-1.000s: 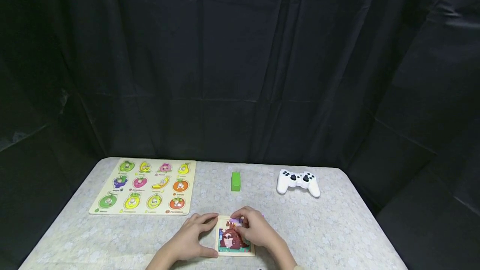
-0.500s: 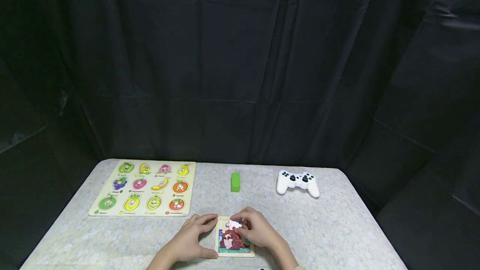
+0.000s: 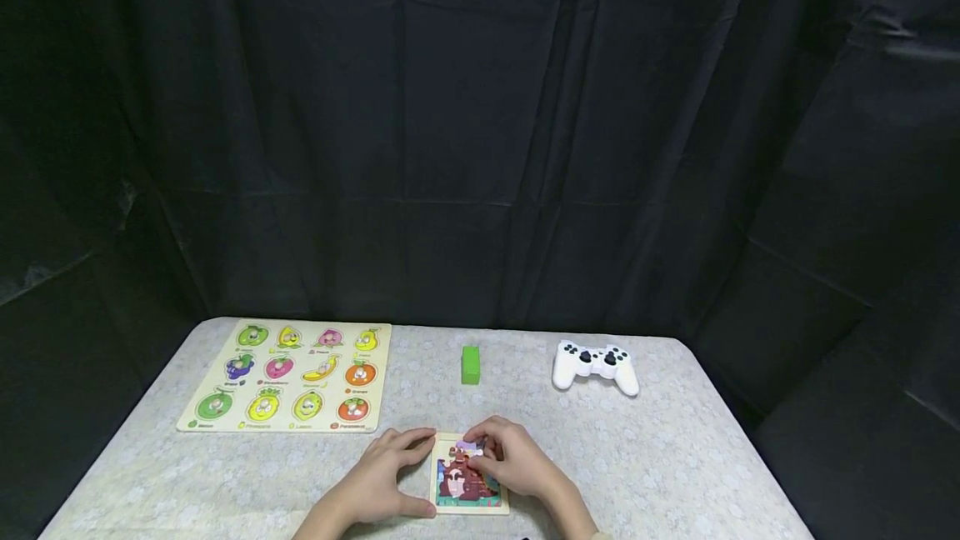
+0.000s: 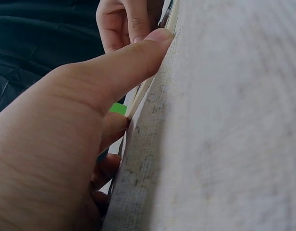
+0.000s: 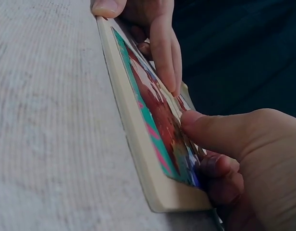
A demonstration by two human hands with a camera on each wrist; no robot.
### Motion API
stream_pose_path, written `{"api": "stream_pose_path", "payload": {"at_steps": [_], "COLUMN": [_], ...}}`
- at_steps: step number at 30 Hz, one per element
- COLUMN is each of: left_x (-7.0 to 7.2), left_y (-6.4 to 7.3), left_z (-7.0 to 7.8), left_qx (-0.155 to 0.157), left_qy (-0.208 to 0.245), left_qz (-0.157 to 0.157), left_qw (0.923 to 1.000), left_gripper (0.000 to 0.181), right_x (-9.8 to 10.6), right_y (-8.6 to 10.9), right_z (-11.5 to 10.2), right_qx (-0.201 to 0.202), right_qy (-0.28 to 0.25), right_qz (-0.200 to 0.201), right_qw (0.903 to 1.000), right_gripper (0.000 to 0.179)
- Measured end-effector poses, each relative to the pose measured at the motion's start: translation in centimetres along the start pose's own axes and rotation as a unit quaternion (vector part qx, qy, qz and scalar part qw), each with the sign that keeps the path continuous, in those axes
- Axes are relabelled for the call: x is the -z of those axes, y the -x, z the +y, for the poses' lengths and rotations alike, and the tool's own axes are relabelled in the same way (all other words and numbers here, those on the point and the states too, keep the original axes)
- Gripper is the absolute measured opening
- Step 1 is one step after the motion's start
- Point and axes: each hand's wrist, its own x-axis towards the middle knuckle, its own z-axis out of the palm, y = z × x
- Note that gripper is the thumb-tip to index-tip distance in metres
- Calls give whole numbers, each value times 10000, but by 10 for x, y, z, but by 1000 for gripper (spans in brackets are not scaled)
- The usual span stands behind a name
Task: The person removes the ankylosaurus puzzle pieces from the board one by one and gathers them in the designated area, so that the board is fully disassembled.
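Observation:
A small wooden jigsaw tray with a brown animal picture lies near the table's front. My left hand grips its left side, thumb at the lower corner and index finger at the upper one. Over the upper right of the picture, my right hand pinches a jigsaw piece with purple on it, between thumb and fingers. In the right wrist view the right thumb is right at the picture's surface. The right fingers hide part of the piece and the tray's upper right corner.
To the left lies a fruit puzzle board with knobbed pieces. A green block stands behind the tray, and a white game controller sits at the back right. Dark cloth hangs behind the patterned table.
The piece in my right hand has tilted: its face looked white half a second ago and now shows purple. The right fingers shifted very slightly; the left hand stays at the tray.

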Motion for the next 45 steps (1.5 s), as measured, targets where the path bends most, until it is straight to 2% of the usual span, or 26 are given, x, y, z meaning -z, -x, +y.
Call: {"api": "stream_pose_path", "payload": {"at_steps": [7,11,18,25,31,41,45], "left_x": [0,0,0,1,1,0,0], "left_y": [0,0,-1,0,1,1,0], "left_z": [-1,-2,-1,-2,-1,-1,-1], "left_qx": [30,28,47,97,30,54,139], "left_qy": [27,24,179,207,186,223,172], "left_qz": [-40,-49,-112,-125,-72,-57,-89], "left_qw": [10000,10000,9998,9997,9998,9997,9997], "left_gripper": [98,99,100,101,100,100,101], "right_x": [0,1,17,49,72,86,85], "right_y": [-3,-4,1,18,37,58,65], "right_z": [-2,-7,-14,0,17,42,51], "right_qx": [-210,-160,-68,-261,-644,-1006,-962], "right_qy": [51,87,381,334,397,673,692], "right_qz": [41,113,441,961,1223,1419,1463], "right_qw": [9998,9998,9983,9945,9896,9825,9821], "right_gripper": [19,19,21,27,23,21,22]}}
